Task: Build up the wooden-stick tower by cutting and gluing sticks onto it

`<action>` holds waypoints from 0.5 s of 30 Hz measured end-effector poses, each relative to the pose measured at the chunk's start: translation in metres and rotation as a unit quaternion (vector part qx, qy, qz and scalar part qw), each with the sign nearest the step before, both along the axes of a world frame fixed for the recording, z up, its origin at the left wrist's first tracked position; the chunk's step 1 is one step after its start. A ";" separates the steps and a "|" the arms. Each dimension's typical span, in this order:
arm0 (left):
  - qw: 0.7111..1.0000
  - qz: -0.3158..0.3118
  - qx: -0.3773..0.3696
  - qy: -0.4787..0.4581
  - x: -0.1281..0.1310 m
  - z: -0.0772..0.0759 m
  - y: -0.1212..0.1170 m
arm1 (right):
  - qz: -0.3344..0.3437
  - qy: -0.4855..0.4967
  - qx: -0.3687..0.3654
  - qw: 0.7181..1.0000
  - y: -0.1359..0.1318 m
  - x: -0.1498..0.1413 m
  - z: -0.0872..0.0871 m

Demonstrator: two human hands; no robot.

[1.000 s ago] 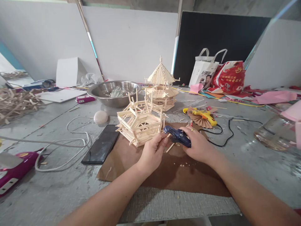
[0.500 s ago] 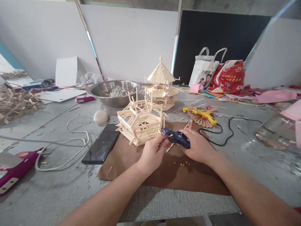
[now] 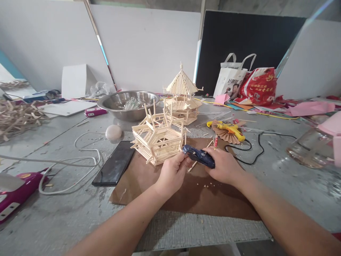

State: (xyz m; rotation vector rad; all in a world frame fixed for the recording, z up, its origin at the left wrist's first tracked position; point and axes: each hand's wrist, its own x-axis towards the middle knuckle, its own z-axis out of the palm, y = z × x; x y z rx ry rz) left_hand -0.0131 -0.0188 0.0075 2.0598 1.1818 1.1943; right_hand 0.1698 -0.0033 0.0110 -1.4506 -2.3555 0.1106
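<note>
My right hand (image 3: 226, 166) is closed round a dark blue cutter (image 3: 199, 155) that looks like pliers or snips. The fingers of my left hand (image 3: 174, 172) are pinched together against the tool's other end; what lies between them is too small and hidden to make out. Just beyond my left hand stands an open six-sided frame of pale wooden sticks (image 3: 157, 140), with several sticks poking up from it. Beneath both hands lies a brown board (image 3: 213, 202) with small wood crumbs and a few loose sticks. A finished-looking stick pagoda (image 3: 183, 85) with a pointed roof rises behind the frame.
Left of the board lie a black phone (image 3: 113, 165), a looped white cable (image 3: 69, 161) and a purple device (image 3: 21, 190). Behind are a steel bowl (image 3: 129, 112) and a yellow glue gun (image 3: 229, 128) with a black cord. A glass jar (image 3: 306, 151) stands right.
The hands and cutter keep nearly the same place and hold. The whole view has shifted very slightly.
</note>
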 end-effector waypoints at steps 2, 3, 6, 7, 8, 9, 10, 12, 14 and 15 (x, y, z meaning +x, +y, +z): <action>1.000 0.003 -0.001 0.004 0.000 0.000 0.000 | 0.004 0.003 -0.002 1.000 0.000 0.000 0.001; 1.000 0.003 -0.001 0.006 -0.001 0.000 0.000 | 0.005 0.003 -0.003 1.000 0.000 0.000 0.001; 1.000 0.005 0.004 0.008 0.000 0.001 0.000 | 0.000 -0.001 -0.007 1.000 -0.001 0.000 0.002; 1.000 0.006 0.006 0.009 0.000 0.002 0.000 | -0.002 -0.002 -0.009 1.000 -0.001 -0.001 0.002; 1.000 0.008 0.007 0.010 0.000 0.002 0.000 | -0.003 -0.004 -0.011 1.000 -0.001 -0.001 0.003; 1.000 0.009 0.008 0.011 0.000 0.002 0.000 | -0.003 -0.005 -0.011 1.000 -0.002 -0.001 0.003; 1.000 0.011 0.007 0.012 0.000 0.002 -0.001 | -0.003 -0.006 -0.011 1.000 -0.002 -0.002 0.003; 1.000 0.011 0.005 0.013 0.000 0.003 -0.001 | 0.000 -0.008 -0.009 1.000 -0.002 -0.002 0.002; 1.000 0.010 0.003 0.015 0.000 0.002 -0.002 | 0.003 -0.009 -0.006 1.000 -0.003 -0.002 0.002; 1.000 0.010 0.002 0.016 0.000 0.002 -0.002 | 0.004 -0.010 -0.006 1.000 -0.003 -0.002 0.001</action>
